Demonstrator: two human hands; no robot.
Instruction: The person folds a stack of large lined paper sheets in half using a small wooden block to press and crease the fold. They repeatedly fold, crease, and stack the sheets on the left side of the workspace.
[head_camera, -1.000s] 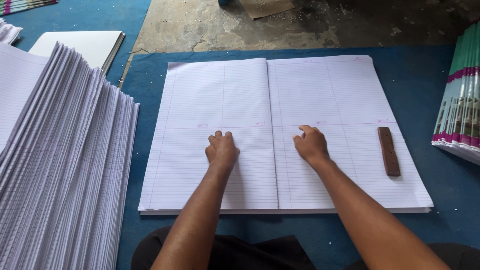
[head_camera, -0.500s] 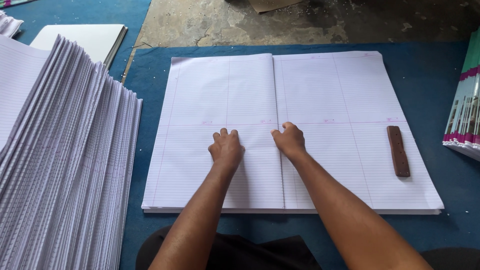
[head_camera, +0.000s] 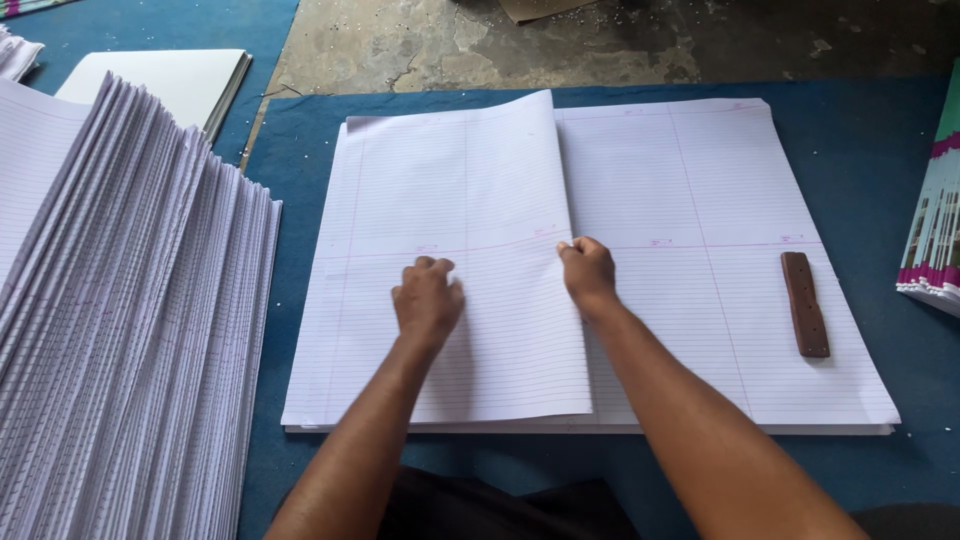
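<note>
A broad stack of ruled sheets lay flat on the blue mat, reaching from just in front of the person out toward the bare concrete floor beyond. The top sheet was folded over from the right, so that it covered only the left half of the stack, and its free edge ran down the middle, lifted a little at the far end.

The left hand rested palm down on that folded sheet, a bit left of its free edge, with the fingers curled loosely under and pressing on the paper; it gripped nothing. The right hand sat right at the free edge, near the middle of the stack, its fingertips bunched together against the paper's edge. Whether they pinched the edge or merely pushed on it, I could not tell from where I stood. The two hands were near each other but apart, with the sheet's edge running just beside the right one.

Out on the right half of the stack, well clear of both hands, lay a brown wooden stick. A tall fanned pile of ruled paper stood to the person's left, a white pad behind it, and colourful covered booklets at the far right.
</note>
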